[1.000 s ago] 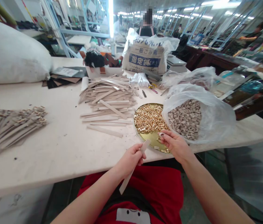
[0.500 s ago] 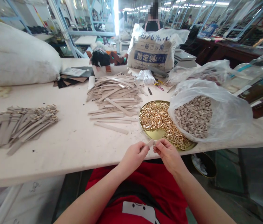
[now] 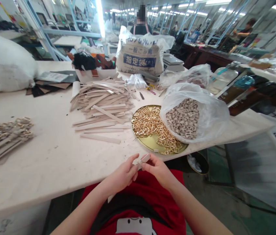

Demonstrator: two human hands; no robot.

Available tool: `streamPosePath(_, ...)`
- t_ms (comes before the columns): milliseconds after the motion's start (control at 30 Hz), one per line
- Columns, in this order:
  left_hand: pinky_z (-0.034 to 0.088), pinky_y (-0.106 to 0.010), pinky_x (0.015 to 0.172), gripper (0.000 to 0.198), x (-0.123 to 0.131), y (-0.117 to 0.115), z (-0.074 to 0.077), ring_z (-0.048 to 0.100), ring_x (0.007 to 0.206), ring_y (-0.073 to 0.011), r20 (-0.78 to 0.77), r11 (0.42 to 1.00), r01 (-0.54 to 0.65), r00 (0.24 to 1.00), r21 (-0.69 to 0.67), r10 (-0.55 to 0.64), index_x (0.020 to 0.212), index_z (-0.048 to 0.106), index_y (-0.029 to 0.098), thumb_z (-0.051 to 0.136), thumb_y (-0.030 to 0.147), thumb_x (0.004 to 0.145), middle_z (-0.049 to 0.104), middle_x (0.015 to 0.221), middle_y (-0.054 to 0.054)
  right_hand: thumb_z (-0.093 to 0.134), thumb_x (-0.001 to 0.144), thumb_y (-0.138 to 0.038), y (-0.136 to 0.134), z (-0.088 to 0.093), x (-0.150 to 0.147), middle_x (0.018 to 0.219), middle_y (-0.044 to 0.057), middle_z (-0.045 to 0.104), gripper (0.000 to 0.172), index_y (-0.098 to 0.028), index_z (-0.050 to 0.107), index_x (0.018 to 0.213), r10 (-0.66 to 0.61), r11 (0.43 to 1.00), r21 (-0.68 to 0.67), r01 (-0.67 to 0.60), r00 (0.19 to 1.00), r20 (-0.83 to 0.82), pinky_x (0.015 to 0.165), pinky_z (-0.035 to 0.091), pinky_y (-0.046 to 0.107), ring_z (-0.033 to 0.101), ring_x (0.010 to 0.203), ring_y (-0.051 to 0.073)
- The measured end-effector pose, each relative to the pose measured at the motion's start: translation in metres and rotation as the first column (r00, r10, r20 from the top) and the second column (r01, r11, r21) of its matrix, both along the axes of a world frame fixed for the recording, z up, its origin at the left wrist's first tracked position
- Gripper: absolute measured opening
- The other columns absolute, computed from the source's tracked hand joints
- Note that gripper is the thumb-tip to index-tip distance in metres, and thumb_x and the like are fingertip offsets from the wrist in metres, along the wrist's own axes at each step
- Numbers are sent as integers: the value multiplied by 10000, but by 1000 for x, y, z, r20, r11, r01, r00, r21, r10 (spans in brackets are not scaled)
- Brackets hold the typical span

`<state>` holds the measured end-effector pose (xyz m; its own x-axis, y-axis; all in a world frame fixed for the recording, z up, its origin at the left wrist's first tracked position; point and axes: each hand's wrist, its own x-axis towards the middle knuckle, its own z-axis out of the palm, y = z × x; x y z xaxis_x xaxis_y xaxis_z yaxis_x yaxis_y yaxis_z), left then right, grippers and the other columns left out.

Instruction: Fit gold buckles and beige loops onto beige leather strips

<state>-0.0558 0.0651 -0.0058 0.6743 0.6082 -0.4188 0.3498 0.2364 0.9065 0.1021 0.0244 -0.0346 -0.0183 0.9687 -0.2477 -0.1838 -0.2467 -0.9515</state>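
At the table's front edge, my left hand [image 3: 125, 172] and my right hand [image 3: 157, 167] meet, both closed on a beige strap [image 3: 145, 158]. Its upper end is folded over between my fingers, with what looks like a small band around it; fingers hide the details. The strap's tail shows below my left wrist. Just beyond my right hand lies a round gold tray [image 3: 150, 143] with many small gold buckles [image 3: 147, 121]. Beside it, an open plastic bag [image 3: 208, 120] holds beige loops [image 3: 184, 117]. Loose beige straps [image 3: 103, 101] are piled further back.
Straps with gold buckles [image 3: 3, 140] lie at the left. Behind stand a white sack [image 3: 3, 62], a box [image 3: 94, 75] of dark pieces, a printed bag [image 3: 140, 55] and a scale [image 3: 173, 62]. A bin [image 3: 198, 163] stands under the right edge. Another person [image 3: 141, 27] is in the background.
My view has turned to the right, so the table's things sit further left. My hands have drawn closer to my body, and the strap's end is now folded between them.
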Motion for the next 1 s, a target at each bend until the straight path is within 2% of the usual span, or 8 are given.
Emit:
streamPosePath(100, 279, -203, 468, 543, 2, 1, -1, 338, 464, -79, 41, 996, -89, 995, 32, 88, 1306, 302, 143, 355, 429, 847, 394, 546, 73, 620, 721, -328, -1, -4, -2, 825, -9, 591, 230, -225, 520, 902, 38, 998, 57, -40, 999, 33, 720, 450, 302, 560, 762, 150)
streamPosePath(200, 268, -208, 462, 368, 2, 5, -3, 329, 471, -82, 24, 986, -156, 988, 64, 155, 978, 520, 136, 385, 442, 823, 377, 529, 65, 598, 732, -328, 5, -2, 28, 865, 15, 601, 294, -223, 511, 992, -6, 989, 137, -57, 906, 424, 704, 446, 311, 569, 764, 166)
streamPosePath(233, 263, -206, 457, 314, 2, 6, -4, 323, 467, -81, 3, 981, -179, 984, 80, 179, 845, 521, 148, 387, 430, 819, 371, 518, 65, 570, 751, -329, 9, 0, 44, 863, 26, 604, 254, -217, 528, 975, -82, 986, 166, -27, 786, 613, 705, 437, 314, 567, 765, 174)
streamPosePath(333, 257, -197, 448, 221, 5, 8, -6, 305, 435, -78, -33, 967, -236, 970, 96, 240, 711, 452, 174, 367, 350, 814, 349, 476, 73, 502, 794, -313, 28, 5, 89, 819, 64, 609, 147, -192, 568, 841, -167, 986, 167, 20, 232, 958, 684, 402, 316, 565, 763, 202)
streamPosePath(433, 260, -194, 446, 172, 10, 6, -7, 318, 420, -82, -19, 963, -257, 966, 83, 260, 764, 467, 173, 344, 287, 805, 356, 461, 75, 541, 770, -305, 47, 2, 113, 802, 74, 614, 131, -178, 563, 793, -56, 998, 55, -17, -24, 998, 629, 374, 289, 571, 744, 202)
streamPosePath(600, 286, -205, 488, 203, 11, 3, -9, 370, 488, -94, -35, 949, -249, 965, 196, 260, 774, 492, 172, 369, 330, 808, 395, 506, 60, 519, 775, -282, 55, -3, 109, 746, 40, 594, 127, -192, 531, 686, -34, 996, 33, -77, -19, 999, 604, 356, 274, 558, 710, 182)
streamPosePath(800, 309, -214, 541, 228, 24, 15, -7, 408, 576, -106, -22, 896, -289, 949, 338, 315, 803, 524, 168, 459, 384, 773, 452, 601, 45, 425, 821, -278, 44, 12, 78, 821, 36, 596, 164, -210, 565, 771, -177, 950, 230, -211, 242, 954, 680, 390, 275, 551, 754, 172)
streamPosePath(1000, 312, -211, 529, 219, 33, 33, -14, 426, 560, -109, -13, 869, -342, 928, 358, 371, 816, 533, 164, 462, 368, 778, 466, 572, 39, 436, 805, -219, 58, 5, 82, 849, 69, 617, 149, -184, 569, 863, -150, 977, 162, -138, 98, 984, 684, 390, 296, 569, 785, 203)
